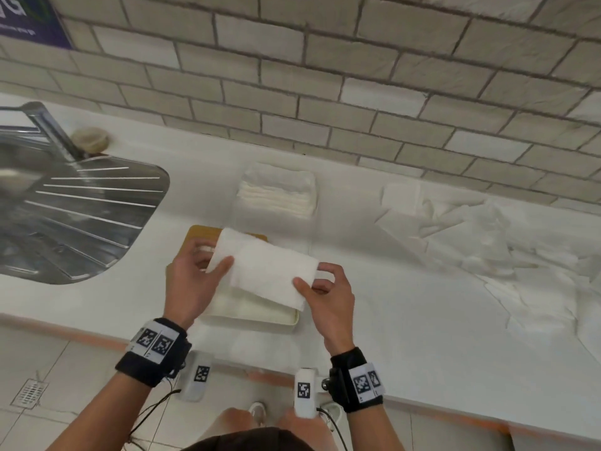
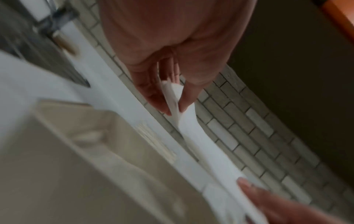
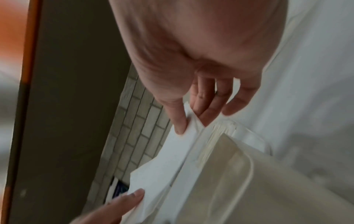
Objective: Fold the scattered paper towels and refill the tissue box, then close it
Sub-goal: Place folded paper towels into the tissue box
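- The tissue box (image 1: pixel 286 319) is open on the white counter (image 1: pixel 422 320) right at the front edge. It's a cream tray-type thing with what looks like some white sheets already inside, though most of it is hidden behind the hands.
- Its lid (image 1: pixel 198 231), tan and wood-looking, lies just behind the box, mostly covered.
- Both hands hold one folded paper towel (image 1: pixel 270 271) in the air above the box. The left hand (image 1: pixel 192 281) pinches the left end between thumb and fingers; the right hand (image 1: pixel 328 294) pinches the right end the same way.
- A neat stack of folded towels (image 1: pixel 278 195) sits further back near the wall.
- The unfolded pile (image 1: pixel 487 242) is spread out to the right.
- A steel sink (image 1: pixel 65 203) is off to the left.
- Writing: a purple sign (image 1: pixel 29 17) is up in the corner, too blurry to read.
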### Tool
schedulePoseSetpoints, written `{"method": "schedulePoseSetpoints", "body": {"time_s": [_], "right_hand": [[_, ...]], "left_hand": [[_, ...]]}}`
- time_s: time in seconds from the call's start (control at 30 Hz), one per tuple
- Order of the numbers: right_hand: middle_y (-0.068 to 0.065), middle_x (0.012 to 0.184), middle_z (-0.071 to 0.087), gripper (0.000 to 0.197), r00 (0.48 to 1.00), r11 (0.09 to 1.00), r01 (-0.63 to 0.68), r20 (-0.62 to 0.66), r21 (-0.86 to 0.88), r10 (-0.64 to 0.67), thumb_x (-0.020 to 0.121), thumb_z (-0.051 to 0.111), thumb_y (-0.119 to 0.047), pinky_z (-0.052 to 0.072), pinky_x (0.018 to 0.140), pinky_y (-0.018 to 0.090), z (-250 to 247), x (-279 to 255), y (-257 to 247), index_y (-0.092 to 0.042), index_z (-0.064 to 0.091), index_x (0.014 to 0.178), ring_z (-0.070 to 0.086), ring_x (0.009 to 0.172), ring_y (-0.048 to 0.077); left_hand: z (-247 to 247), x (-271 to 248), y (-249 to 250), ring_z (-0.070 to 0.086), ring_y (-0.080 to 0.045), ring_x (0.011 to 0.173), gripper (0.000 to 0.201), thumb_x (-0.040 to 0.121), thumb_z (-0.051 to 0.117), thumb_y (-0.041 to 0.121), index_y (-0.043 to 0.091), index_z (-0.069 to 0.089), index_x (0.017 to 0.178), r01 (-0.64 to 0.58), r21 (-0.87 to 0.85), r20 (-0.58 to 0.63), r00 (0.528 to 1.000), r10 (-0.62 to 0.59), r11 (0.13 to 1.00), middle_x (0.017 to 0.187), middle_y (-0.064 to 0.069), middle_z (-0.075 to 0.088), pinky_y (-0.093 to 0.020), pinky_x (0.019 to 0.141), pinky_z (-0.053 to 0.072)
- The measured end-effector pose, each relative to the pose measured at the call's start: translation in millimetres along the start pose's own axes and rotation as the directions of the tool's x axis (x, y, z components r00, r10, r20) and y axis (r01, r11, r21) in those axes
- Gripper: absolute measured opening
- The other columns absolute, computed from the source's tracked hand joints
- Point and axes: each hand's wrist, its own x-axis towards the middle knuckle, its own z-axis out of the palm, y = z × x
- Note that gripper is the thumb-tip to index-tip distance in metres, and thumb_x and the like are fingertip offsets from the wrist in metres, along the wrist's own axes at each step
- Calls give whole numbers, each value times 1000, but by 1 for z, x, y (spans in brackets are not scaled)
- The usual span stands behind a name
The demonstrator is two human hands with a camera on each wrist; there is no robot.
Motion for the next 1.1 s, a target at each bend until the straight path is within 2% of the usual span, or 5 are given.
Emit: {"method": "schedulePoseSetpoints", "body": {"time_s": [0.43, 0.57, 0.67, 0.83, 1.1], "right_hand": [[-5, 105, 64, 37, 861, 306, 405, 247, -862, -444, 89, 76, -47, 40, 80, 41, 44, 0, 27, -32, 62, 121, 52, 98, 25], [-14, 109, 74, 26, 790, 220, 573, 461, -789, -404, 106, 51, -41, 35, 87, 46, 38, 5, 35, -34, 76, 104, 50, 115, 28], [-19, 111, 75, 20, 834, 481, 535, 344, -695, -432, 102, 54, -34, 38, 90, 40, 13, 18, 31, -37, 74, 108, 50, 116, 17], [0, 121, 73, 32, 919, 648, 343, 100, -680, -382, 91, 68, -24, 53, 89, 43, -93, 101, 45, -26, 68, 123, 62, 110, 28], [5, 165, 34, 59, 999, 295, 39, 48, -955, 23, 97, 60, -33, 28, 121, 60, -238, 277, 80, -31, 42, 152, 28, 157, 37]], "left_hand": [[11, 2, -47, 59, -29, 92, 48, 79, 89, 15, 19, 66, 121, -514, 613, 411, 856, 314, 599, 108, -4, 59, -43, 70, 53], [36, -8, -44, 52, -22, 126, 70, 100, 15, 79, 39, 61, 135, -546, 484, 697, 713, 77, 684, 143, 6, 49, -48, 93, 55], [46, -9, -45, 37, -18, 144, 111, 74, -21, 93, 48, 52, 145, -491, 602, 716, 682, -152, 629, 159, 10, 36, -45, 107, 47], [68, -15, -14, 62, -18, 115, 56, 103, 27, 68, 35, 69, 121, -389, 522, 513, 854, 85, 759, 130, 13, 62, -38, 85, 54], [184, -53, 59, 69, -2, 93, 9, 103, 68, 16, 24, 73, 103, -458, 155, 408, 837, 365, 875, 101, 18, 72, -20, 78, 55]]}}
